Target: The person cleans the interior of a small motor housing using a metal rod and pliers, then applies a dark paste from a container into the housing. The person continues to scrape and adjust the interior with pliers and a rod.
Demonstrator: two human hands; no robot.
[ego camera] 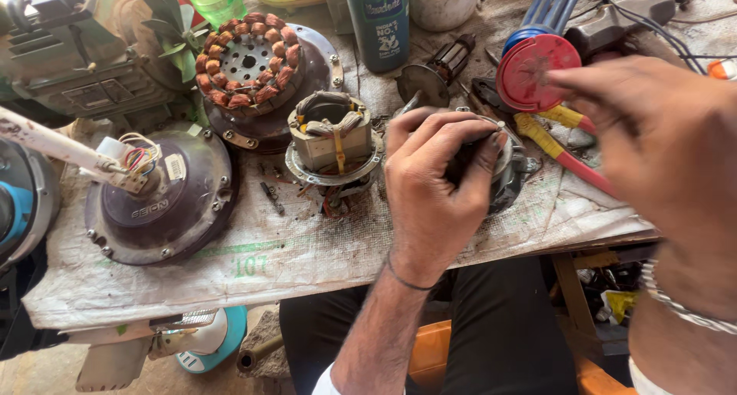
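My left hand [431,189] grips a round grey metal motor housing [508,171] that rests on the workbench, fingers curled over its rim. My right hand [659,145] hovers close to the camera, above and right of the housing, blurred, with fingers bent and nothing visible in it. Just left of my left hand stands a small motor stator [335,138] with grey windings and a yellow strip. A rotor with a shaft [437,71] lies behind the housing.
A dark ceiling-fan motor [165,199] with a white rod and coloured wires sits left. A copper-wound stator [249,61] lies behind it. Red-and-yellow pliers [564,145], a red disc [533,71], a dark bottle [378,19] and a white cup [444,2] crowd the back. The bench edge [307,287] runs near my knees.
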